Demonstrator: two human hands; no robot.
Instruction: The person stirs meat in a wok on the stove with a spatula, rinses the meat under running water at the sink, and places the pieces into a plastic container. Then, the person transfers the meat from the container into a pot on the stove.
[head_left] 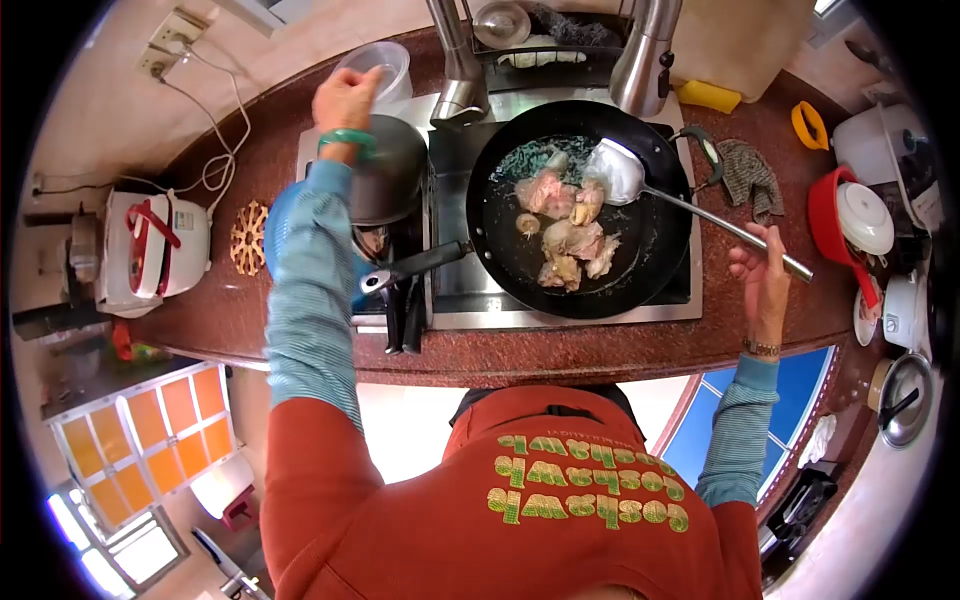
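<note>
Several pieces of pale meat [572, 240] lie in a black wok [630, 275] on the stove. My right hand [762, 275] is at the wok's right, its fingers curled at the handle of a metal spatula [618, 172], whose blade rests in the wok beside the meat. My left hand [347, 100], with a green bangle on the wrist, is raised at the upper left, fingers bent together in front of a clear plastic container [388, 62]. Whether it holds anything is hidden. Beneath that wrist stands a dark pot [392, 170].
The wok's long handle [425, 265] points left over the stove edge. A cloth [750, 178] lies right of the wok, and a red pan [832, 215] is farther right. On the left are a wooden trivet [248, 238] and a white-and-red appliance [165, 245].
</note>
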